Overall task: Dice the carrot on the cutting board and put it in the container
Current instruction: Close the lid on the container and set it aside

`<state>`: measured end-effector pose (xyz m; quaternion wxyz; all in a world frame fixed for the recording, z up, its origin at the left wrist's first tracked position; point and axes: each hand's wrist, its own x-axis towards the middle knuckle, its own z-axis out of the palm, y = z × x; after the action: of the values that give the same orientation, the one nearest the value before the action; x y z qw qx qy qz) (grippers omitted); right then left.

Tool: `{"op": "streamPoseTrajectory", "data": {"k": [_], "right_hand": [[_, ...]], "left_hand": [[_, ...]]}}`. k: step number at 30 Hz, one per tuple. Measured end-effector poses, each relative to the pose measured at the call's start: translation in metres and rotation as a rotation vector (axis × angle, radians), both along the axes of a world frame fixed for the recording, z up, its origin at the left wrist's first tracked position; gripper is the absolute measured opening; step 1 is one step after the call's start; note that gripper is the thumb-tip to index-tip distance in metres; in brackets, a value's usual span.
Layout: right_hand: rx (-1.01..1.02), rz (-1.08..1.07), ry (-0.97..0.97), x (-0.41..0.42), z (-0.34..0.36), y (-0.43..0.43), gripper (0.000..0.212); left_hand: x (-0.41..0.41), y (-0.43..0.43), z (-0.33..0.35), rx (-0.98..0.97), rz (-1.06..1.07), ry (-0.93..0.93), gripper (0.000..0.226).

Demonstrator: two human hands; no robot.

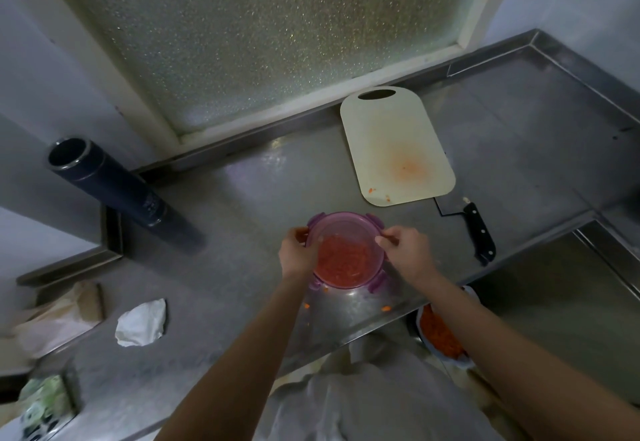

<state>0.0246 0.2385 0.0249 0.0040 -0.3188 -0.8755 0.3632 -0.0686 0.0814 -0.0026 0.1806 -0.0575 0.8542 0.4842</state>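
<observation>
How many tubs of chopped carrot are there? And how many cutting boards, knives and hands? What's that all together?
Tubs of chopped carrot: 2, the purple tub both hands hold and a second tub below the counter
Cutting board: 1
Knife: 1
Hands: 2, left hand and right hand
Total: 6

Between left hand (298, 253) and right hand (408, 250), on counter (242, 198): container (346, 222), diced carrot (343, 260) inside. Beyond right hand: cutting board (388, 136), knife (479, 233) at its near corner. Well left of left hand: flask (114, 184), crumpled paper (142, 323).
</observation>
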Motion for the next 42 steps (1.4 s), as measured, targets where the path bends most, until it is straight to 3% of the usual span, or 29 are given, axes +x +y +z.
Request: {"op": "streamPoseTrajectory", "data": {"k": [3,7,10,16,21,24,32,37,42], "right_hand": [[-0.03,-0.019,-0.01,0.0,-0.004,-0.004,0.03],[-0.01,0.077,0.009,0.003,-0.009,-0.016,0.048],[-0.038,0.198,-0.019,0.005,-0.016,-0.022,0.052],[-0.013,0.212,0.022,0.008,-0.019,-0.014,0.049],[-0.073,-0.046,0.12,-0.013,-0.019,-0.007,0.023],[-0.076,-0.033,0.111,-0.019,-0.017,-0.004,0.017],[0.101,0.152,-0.001,-0.005,-0.012,0.007,0.04],[0.037,0.249,-0.017,-0.012,-0.007,0.003,0.039],[-0.046,0.171,-0.007,-0.017,-0.006,0.003,0.038]], "left_hand": [[0.003,-0.003,0.006,-0.105,-0.158,0.143,0.052],[0.015,0.004,0.019,-0.573,-0.779,0.603,0.063],[0.025,0.017,0.012,-0.742,-1.038,0.622,0.078],[0.029,0.019,-0.005,-0.793,-1.018,0.57,0.056],[0.029,0.019,-0.004,-0.763,-0.986,0.567,0.057],[0.028,0.019,-0.006,-0.761,-1.017,0.564,0.059],[0.027,0.019,-0.005,-0.759,-0.997,0.589,0.057],[0.028,0.021,-0.007,-0.778,-1.004,0.567,0.058],[0.027,0.02,-0.009,-0.757,-1.033,0.579,0.061]]}}
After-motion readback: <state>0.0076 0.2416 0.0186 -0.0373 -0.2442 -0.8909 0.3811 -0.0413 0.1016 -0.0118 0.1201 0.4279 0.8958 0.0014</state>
